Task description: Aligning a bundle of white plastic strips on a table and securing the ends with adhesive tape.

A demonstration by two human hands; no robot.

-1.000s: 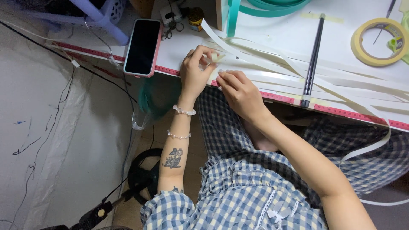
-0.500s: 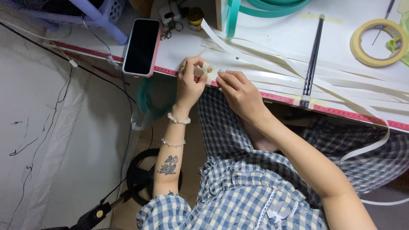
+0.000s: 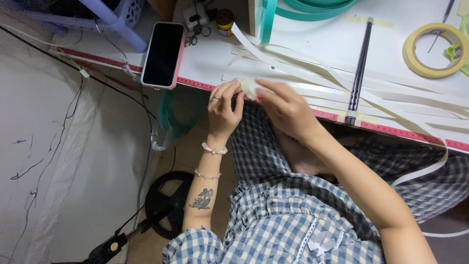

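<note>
Strips point(image 3: 342, 90) of pale plastic are spread across the white desk point(image 3: 312, 49) in the head view. One strip end point(image 3: 248, 87) is pinched at the desk's near edge between the fingers of the left hand point(image 3: 223, 108) and the right hand point(image 3: 286, 108), both closed on it. A phone point(image 3: 163, 55) is laid just left of the hands, a black rod point(image 3: 359, 73) to their right, and a tape roll point(image 3: 435, 49) at the far right.
</note>
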